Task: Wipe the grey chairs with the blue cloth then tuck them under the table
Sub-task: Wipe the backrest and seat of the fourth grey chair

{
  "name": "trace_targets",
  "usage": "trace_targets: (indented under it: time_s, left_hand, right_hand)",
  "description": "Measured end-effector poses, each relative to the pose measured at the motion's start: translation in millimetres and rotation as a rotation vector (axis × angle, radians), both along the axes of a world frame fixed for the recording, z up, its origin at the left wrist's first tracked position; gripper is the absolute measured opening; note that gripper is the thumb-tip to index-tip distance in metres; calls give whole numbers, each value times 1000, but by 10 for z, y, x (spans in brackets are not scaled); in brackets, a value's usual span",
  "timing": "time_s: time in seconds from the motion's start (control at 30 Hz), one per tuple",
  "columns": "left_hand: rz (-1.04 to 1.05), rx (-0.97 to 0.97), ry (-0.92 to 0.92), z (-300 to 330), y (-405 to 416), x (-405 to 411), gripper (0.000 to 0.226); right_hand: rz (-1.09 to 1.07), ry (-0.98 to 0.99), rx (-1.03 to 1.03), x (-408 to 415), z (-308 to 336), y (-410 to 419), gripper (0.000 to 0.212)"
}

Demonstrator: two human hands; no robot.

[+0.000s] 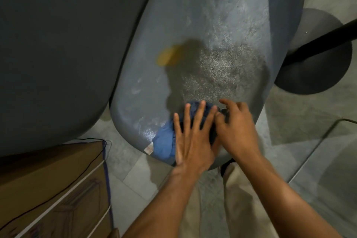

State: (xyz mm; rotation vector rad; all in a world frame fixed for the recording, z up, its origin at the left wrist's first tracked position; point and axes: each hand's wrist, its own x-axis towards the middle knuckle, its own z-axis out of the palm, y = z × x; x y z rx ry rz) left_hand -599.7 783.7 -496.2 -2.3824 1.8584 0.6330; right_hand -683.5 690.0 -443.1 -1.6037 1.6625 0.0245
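At the far left, a big dark table top (58,44) fills the upper corner. Below it sits a brown cardboard box (52,189) with a thin black wire (77,179) lying across it.

Next comes the grey chair (202,35). Its round seat looks dusty and speckled, with a yellow spot (166,57) near the middle and a small sticker (149,149) at the near edge.

The blue cloth (164,144) lies bunched up on the near edge of the seat, just beside the sticker. The left hand (193,141) lies flat on top of the cloth, with its fingers straight and spread, pressing it down onto the seat. The right hand (235,127) is just beside the left hand and touches it. Its fingers are bent and rest on the right end of the cloth. It is a bit blurry, so I cannot tell if it is holding the cloth.

Under the arms you can see light trousers (237,208) and the grey floor (318,160). At the far right stands a round black base (318,67) with a black pole (324,41) rising from it.
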Motion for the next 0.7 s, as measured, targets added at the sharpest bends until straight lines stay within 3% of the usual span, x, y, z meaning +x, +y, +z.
trace_targets:
  time_s: [0.23,0.37,0.7]
  left_hand:
    - [-15,-106,-57,-161,289,451,58]
    - [131,-86,-166,-201,285,939,59]
    - [416,-174,-162,-418,-682,1382,61]
  right_hand:
    - [21,-11,-292,-30,-168,-309,40]
    - [84,65,-282,26,-298,-529,50]
    - [204,163,-373,288,-750,-1170,64]
